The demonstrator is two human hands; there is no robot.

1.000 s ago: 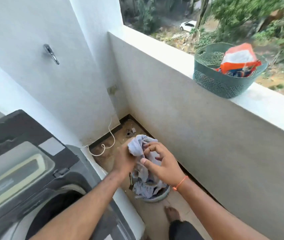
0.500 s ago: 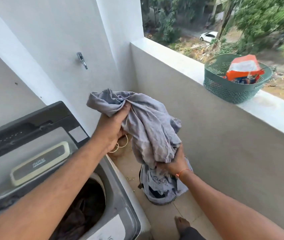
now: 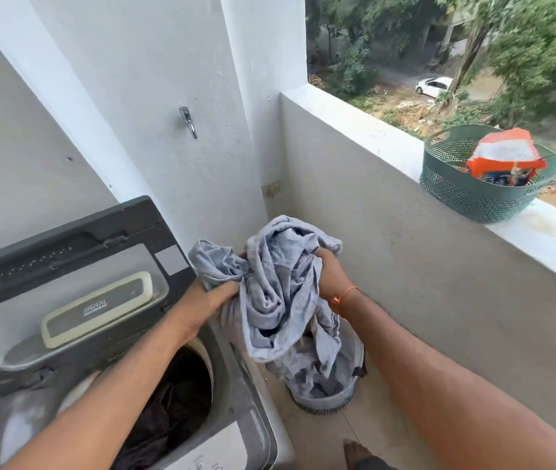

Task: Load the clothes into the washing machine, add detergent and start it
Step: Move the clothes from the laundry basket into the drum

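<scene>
A crumpled grey garment [image 3: 273,290] hangs between my hands, to the right of the washing machine's rim. My left hand [image 3: 207,305] grips its left side; my right hand [image 3: 332,274] grips its upper right part. The top-loading washing machine [image 3: 232,388] stands at the lower left with its lid [image 3: 76,266] raised, and dark clothes [image 3: 171,405] lie in its drum. On the floor below the garment stands a laundry basket [image 3: 327,398] with more grey cloth in it. An orange and white detergent bag [image 3: 503,156] sits in a green basket [image 3: 469,195] on the balcony ledge.
A tap [image 3: 188,122] sticks out of the white wall above the machine. The balcony wall [image 3: 422,283] runs along the right, its ledge [image 3: 354,127] at upper right. My foot [image 3: 354,451] stands on the tiled floor near the bottom edge.
Both hands have lifted the grey garment out of the floor basket, and now hold it lower and more bunched beside the machine. My right hand has moved up onto its upper part.
</scene>
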